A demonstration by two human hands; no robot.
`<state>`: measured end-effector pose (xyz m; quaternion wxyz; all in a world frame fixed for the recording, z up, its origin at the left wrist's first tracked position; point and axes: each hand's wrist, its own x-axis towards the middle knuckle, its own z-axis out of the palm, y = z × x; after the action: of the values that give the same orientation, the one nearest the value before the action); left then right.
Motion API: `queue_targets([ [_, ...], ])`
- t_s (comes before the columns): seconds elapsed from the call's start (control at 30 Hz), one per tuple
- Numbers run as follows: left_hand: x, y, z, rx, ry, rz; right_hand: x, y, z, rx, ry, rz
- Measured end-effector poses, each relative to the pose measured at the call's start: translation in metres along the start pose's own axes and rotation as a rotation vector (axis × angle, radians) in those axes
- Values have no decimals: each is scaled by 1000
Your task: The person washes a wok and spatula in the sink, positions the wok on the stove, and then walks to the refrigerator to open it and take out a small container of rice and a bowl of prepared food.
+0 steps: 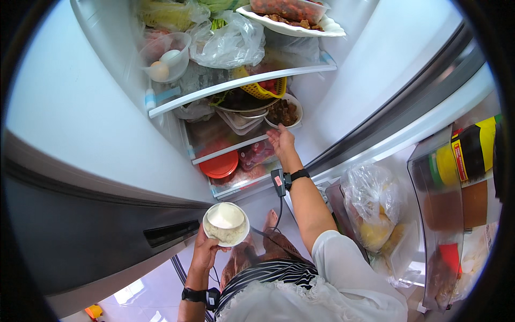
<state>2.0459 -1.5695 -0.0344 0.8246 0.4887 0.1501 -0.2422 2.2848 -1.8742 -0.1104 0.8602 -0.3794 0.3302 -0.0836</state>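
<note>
My left hand (207, 247) holds a small white bowl (226, 237) of pale grainy food, with a smooth white piece, perhaps a spoon or scoop, lying on top. It is low, in front of the fridge. My right hand (280, 141) reaches into the open fridge, fingers apart, palm up, at the front edge of a glass shelf (231, 149). Just beyond its fingertips sits a white bowl of dark brown food (285, 112). Beside that bowl are a metal pot (245, 108) and clear plastic containers (240, 125). Whether the fingertips touch the bowl, I cannot tell.
Above are a yellow basket of red fruit (265, 87), a clear bowl with eggs (167, 60), plastic bags (229, 44) and a white plate of food (295, 27). A red-lidded container (219, 165) sits below. The right door's bins hold a bagged item (372, 217) and bottles.
</note>
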Motion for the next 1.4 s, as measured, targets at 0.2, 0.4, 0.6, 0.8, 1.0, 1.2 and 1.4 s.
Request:
queue_targets([
  [0.2,-10,-2,-6,-63,33,-10,14,-12,8,-49,-23,45],
  [0.4,-9,-7,-7,-53,14,0,12,-14,13,-42,89,34],
  [0.6,-7,-7,3,-8,6,13,-8,-7,5,-106,201,-28],
  [0.8,-1,-10,6,25,-14,-24,-43,7,-17,-121,179,-174],
  [1.0,3,-8,8,52,-65,-43,-80,15,-46,-230,122,-287],
  [1.2,-1,1,11,48,-73,-91,-129,11,-58,-308,-5,-184],
  [1.4,-4,3,7,51,-91,-125,-163,-1,-65,-430,-110,-28],
])
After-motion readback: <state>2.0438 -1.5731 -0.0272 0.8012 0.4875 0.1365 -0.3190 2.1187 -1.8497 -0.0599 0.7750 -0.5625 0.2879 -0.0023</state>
